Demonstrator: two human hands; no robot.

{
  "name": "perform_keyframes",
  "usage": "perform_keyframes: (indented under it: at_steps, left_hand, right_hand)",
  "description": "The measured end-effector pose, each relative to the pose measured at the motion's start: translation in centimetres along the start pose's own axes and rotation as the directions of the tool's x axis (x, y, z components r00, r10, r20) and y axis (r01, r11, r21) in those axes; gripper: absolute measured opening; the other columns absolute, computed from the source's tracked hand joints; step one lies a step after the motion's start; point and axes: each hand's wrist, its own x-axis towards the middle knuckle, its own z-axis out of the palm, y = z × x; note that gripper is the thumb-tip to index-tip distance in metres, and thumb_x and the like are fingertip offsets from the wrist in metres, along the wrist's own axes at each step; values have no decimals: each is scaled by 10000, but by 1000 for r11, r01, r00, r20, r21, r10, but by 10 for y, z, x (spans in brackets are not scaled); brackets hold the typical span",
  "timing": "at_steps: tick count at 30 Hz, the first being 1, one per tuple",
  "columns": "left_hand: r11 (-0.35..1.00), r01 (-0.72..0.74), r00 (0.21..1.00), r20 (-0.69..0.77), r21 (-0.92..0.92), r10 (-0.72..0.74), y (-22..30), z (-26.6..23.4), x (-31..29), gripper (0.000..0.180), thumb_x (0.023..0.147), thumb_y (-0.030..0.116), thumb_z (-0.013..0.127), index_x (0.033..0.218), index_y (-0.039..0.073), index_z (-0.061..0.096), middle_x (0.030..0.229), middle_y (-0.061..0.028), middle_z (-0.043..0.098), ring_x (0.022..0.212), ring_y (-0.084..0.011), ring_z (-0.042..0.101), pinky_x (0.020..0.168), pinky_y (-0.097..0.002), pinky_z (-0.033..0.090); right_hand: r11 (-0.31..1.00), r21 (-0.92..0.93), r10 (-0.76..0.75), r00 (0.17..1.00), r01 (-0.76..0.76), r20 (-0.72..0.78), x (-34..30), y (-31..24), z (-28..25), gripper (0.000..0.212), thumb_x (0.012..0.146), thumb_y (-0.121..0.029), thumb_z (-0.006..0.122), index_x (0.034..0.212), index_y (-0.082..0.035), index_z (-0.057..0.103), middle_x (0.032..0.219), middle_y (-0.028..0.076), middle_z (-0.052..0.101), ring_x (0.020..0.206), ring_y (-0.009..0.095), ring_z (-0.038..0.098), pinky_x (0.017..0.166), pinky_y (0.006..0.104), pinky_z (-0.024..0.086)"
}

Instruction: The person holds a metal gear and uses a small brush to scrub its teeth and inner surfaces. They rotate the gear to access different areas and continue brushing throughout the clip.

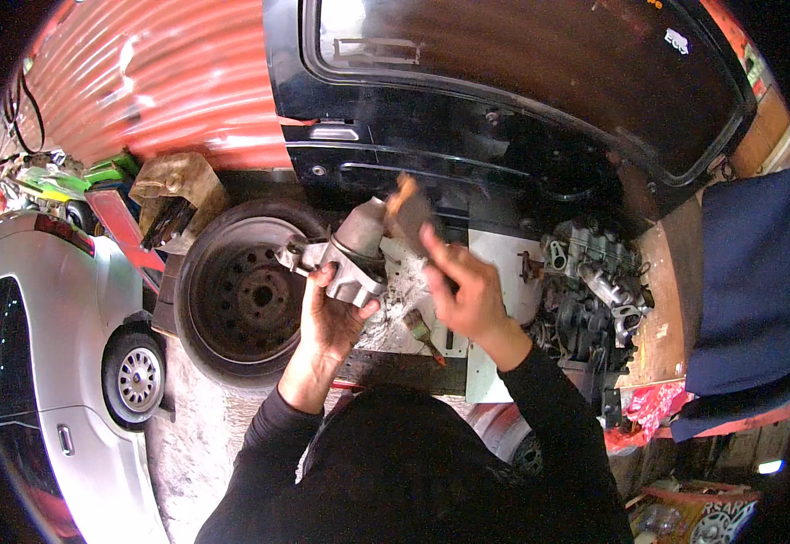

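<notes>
Grey metal housing (351, 258) in left hand (330, 317); right hand (468, 290) on sandpaper (407, 210).

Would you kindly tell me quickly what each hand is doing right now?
Left hand: closed around a grey metal part.
Right hand: holding a blurred brown piece against it.

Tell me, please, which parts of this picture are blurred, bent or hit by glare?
Head view: the right hand and the brown piece it holds are motion-blurred; the left hand and grey metal part look sharper; the red shutter bends near the rim; glare streaks the black car door.
</notes>
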Motion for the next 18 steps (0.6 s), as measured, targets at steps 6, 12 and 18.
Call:
perform_keyframes:
  at_steps: [6, 12, 18]
  left_hand:
    - [965, 164, 986, 78, -206, -151, -9, 6, -9, 604, 888, 449, 684, 1357, 92, 555, 1128, -136, 684, 871, -308, 722, 687, -361, 675]
    - [984, 158, 987, -30, -83, -161, -17, 0, -14, 584, 895, 436, 695, 1339, 80, 566, 1180, -152, 687, 855, -292, 723, 688, -336, 668]
    - [969, 225, 974, 20, 102, -228, -31, -11, -14, 584, 892, 407, 705, 1370, 113, 541, 1219, -96, 671, 1007, -266, 709, 745, -398, 656]
  right_hand:
    - [988, 7, -157, 987, 157, 33, -12, 1, -2, 516, 861, -141, 726, 1370, -196, 656, 862, 123, 686, 625, 276, 652, 570, 373, 550]
    - [999, -42, -2, 987, 9, 158, -18, 6, -13, 472, 886, -139, 714, 1355, -117, 668, 805, 132, 667, 627, 242, 653, 600, 342, 552]
    - [992, 14, -123, 989, 122, 84, -33, 16, -9, 594, 891, -203, 707, 1459, -313, 573, 771, 112, 646, 642, 286, 654, 573, 413, 552]
